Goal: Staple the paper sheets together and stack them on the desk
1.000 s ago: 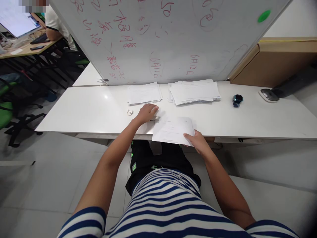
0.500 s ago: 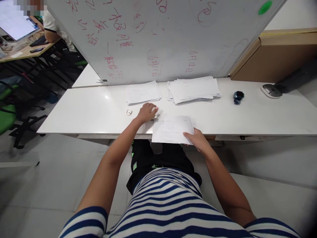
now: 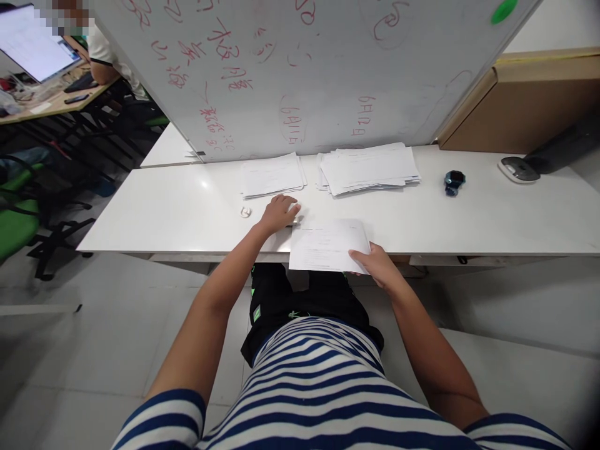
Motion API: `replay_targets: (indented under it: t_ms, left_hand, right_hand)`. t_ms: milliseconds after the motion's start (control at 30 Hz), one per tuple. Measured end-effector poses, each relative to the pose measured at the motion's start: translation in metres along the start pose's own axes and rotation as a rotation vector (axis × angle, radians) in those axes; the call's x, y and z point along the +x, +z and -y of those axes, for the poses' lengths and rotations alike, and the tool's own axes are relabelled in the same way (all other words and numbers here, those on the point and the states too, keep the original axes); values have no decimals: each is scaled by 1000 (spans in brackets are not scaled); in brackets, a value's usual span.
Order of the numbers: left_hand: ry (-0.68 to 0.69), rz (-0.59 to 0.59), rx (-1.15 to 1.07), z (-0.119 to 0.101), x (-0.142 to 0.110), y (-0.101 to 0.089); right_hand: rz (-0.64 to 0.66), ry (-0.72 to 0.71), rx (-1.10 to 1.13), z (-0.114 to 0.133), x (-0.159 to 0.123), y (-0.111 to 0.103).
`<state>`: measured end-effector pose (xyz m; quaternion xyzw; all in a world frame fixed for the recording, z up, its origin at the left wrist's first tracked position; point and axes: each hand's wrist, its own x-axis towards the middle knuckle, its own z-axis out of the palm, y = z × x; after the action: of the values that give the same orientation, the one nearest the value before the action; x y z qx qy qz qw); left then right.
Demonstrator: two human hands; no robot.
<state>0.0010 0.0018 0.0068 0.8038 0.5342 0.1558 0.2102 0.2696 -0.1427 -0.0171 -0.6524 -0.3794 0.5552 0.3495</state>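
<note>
My right hand point(image 3: 372, 261) holds a thin set of white printed sheets point(image 3: 325, 245) by the lower right corner, thumb on top. The sheets hang partly over the desk's front edge. At their upper left corner, my left hand point(image 3: 280, 212) is curled palm down over a small pale object point(image 3: 295, 221) with a dark edge. Most of that object is hidden, so I cannot tell its kind. A small white ring-like item point(image 3: 245, 212) lies left of this hand. Beyond it is a stack of papers point(image 3: 272, 175), with a thicker, uneven paper stack point(image 3: 370, 167) to its right.
The white desk point(image 3: 164, 212) carries a dark smartwatch point(image 3: 454, 181) and a grey-and-white device point(image 3: 518, 169) on the right. A whiteboard point(image 3: 328, 75) with red writing stands along the back, beside a cardboard box point(image 3: 520, 112). Far left, a person point(image 3: 105, 56) sits near a monitor point(image 3: 35, 44).
The camera view has shifted slightly, so everything appears a few pixels to the right. Both hands and the held sheets keep nearly the same pose.
</note>
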Motion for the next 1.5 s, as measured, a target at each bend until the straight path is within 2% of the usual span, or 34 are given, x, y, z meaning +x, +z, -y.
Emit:
replay_targets:
  t_ms: [500, 933, 1333, 1500]
  left_hand:
    - [-32, 33, 113, -6, -2, -1]
    - [-8, 54, 157, -8, 0, 0]
    - [-46, 85, 275, -16, 1, 2]
    - [-51, 129, 340, -21, 5, 6]
  right_hand:
    - [16, 3, -10, -3, 0, -1]
    - [15, 14, -1, -3, 1, 0]
    - [-7, 58, -49, -5, 3, -4]
    - [-61, 39, -78, -13, 6, -6]
